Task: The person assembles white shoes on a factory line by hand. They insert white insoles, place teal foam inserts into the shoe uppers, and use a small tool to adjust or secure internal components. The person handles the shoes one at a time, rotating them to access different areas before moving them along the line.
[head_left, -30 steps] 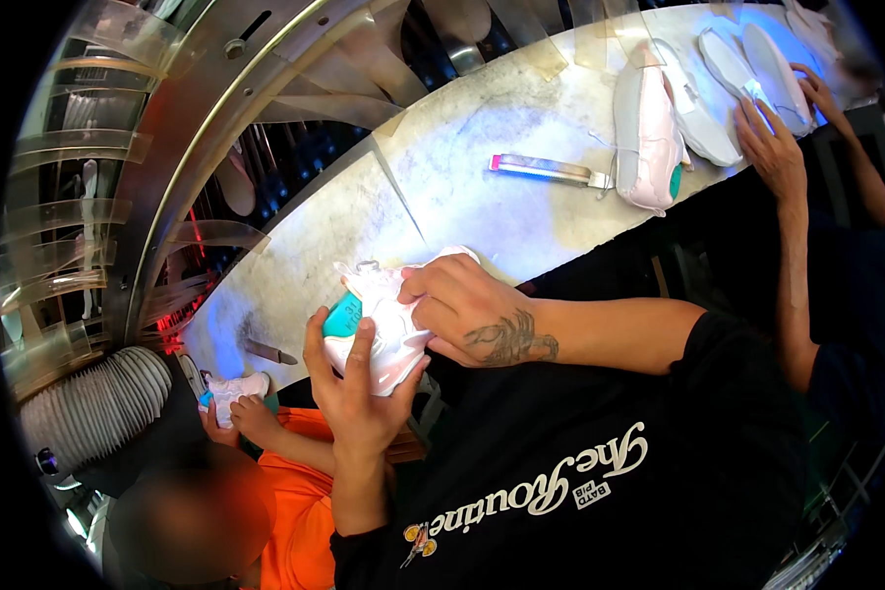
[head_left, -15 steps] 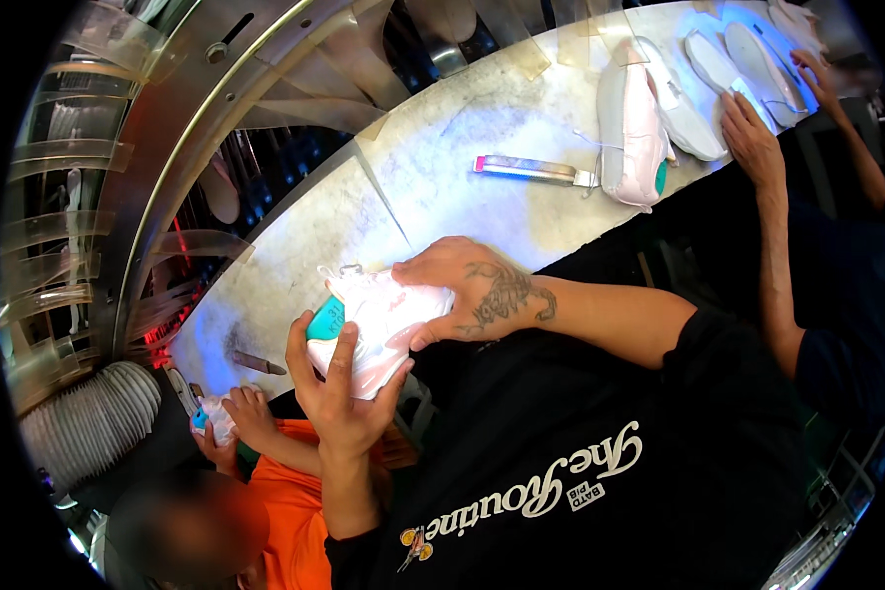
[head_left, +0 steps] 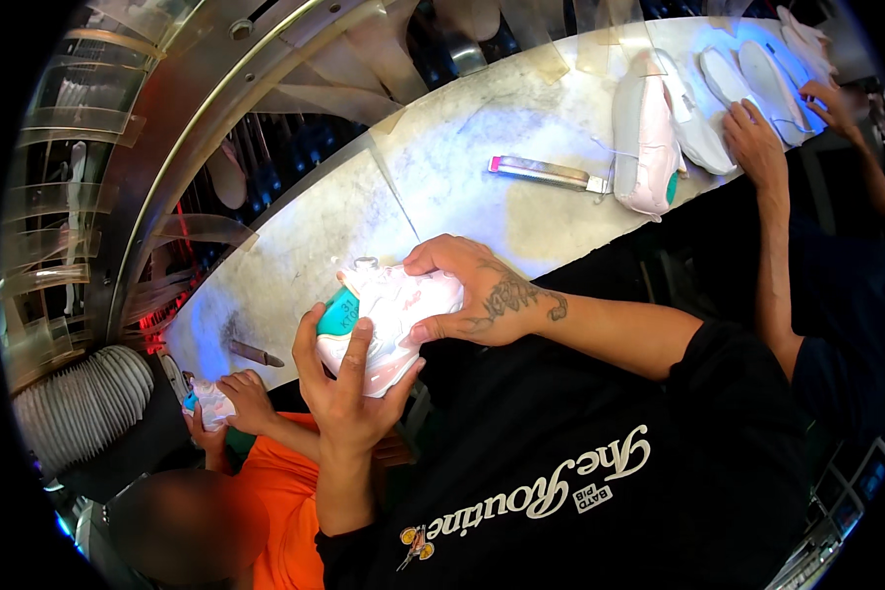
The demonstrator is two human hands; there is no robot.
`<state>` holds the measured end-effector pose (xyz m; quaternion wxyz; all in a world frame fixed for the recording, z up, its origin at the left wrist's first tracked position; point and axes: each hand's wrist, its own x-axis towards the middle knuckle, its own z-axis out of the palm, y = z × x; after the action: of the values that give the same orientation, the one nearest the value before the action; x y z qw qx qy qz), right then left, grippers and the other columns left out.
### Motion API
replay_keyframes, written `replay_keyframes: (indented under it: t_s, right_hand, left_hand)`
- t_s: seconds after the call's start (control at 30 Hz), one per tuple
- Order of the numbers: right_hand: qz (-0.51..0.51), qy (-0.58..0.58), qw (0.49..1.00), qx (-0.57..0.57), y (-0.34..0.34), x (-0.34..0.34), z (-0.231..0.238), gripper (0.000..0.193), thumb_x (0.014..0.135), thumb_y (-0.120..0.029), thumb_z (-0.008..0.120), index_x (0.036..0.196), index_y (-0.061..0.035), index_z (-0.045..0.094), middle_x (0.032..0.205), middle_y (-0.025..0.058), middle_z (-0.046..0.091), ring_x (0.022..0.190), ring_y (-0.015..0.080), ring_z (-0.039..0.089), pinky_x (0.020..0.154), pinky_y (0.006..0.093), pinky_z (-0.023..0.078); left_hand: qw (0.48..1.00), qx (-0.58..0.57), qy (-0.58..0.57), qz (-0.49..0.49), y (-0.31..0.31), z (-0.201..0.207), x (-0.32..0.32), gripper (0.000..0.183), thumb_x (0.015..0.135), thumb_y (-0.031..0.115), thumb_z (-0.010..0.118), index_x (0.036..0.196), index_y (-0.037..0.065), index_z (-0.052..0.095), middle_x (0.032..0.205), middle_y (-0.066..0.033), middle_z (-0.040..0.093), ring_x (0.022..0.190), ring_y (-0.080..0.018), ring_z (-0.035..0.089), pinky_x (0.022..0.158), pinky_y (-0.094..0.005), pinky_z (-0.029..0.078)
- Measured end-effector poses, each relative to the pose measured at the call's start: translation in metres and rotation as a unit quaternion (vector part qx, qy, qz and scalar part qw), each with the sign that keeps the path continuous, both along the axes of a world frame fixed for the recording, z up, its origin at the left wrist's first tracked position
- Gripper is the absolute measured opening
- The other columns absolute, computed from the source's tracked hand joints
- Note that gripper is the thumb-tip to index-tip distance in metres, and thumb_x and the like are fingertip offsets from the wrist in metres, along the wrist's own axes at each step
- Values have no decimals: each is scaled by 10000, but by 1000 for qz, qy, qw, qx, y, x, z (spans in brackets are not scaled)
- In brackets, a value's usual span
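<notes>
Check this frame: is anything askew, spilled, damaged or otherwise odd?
Nothing clearly spilled or damaged stands out. The worktable is pale but darkly stained in patches, which looks untidy, though possibly just wear. The pale shoe gripped by the left hand and right hand shows no visible tear, but glare washes out part of it.

And there goes the right hand (head_left: 484, 298)! A second ago its fingers were bunched on top of the pink-white shoe (head_left: 400, 313); now it has slid back to the end away from the green heel and opened into a wide grip, so more of the shoe's upper is uncovered. Over to the left, the orange-clad co-worker's hand (head_left: 245, 401) has come up from below and now covers the near end of a small shoe (head_left: 211, 404). Far right, another co-worker's hand (head_left: 754, 145) has edged leftward along the soles (head_left: 726, 77).
</notes>
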<state>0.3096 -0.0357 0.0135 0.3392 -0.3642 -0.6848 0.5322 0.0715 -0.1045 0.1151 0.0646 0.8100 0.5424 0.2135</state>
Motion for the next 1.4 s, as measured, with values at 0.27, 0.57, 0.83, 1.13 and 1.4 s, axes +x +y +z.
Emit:
replay_keyframes:
  t_s: [0.27,0.57,0.83,1.13,1.4]
  right_hand:
    - [23,-6,998,-62,3,10,12,914,789,-536,976,1404,-32,525,1330,195,585,1297,367,588,1120,469,484]
    - [-29,-32,998,-44,-6,4,20,915,801,-560,953,1402,-22,523,1341,214,586,1282,388,584,1115,484,476]
    - [-66,-7,997,32,-10,0,24,796,890,-444,902,1436,2,530,1359,242,618,1285,387,608,1133,480,476]
    - [-72,5,997,26,40,68,21,343,1063,-341,711,1230,-41,704,972,143,761,1055,288,730,976,460,553]
    - [-120,-412,888,162,70,106,-21,295,962,-221,765,1127,5,672,1166,245,658,1066,442,681,948,502,556]
  left_hand:
    - [998,16,34,-49,10,13,7,866,590,263,1056,1379,107,736,1525,-322,521,1317,-500,621,1032,-542,571]
    - [997,18,50,-54,15,20,20,842,579,251,1057,1345,100,740,1511,-316,541,1297,-495,638,1006,-534,587]
    - [999,5,45,-23,23,26,29,801,595,226,1041,1325,90,741,1524,-323,539,1306,-517,632,1035,-544,576]
    - [929,-107,-351,-42,43,-116,55,1124,810,221,979,1688,-11,317,1661,-159,458,1468,-268,527,1214,-422,447]
    - [990,61,-116,-46,71,-62,61,980,572,78,953,1507,101,659,1304,-208,630,1149,-399,630,974,-475,554]
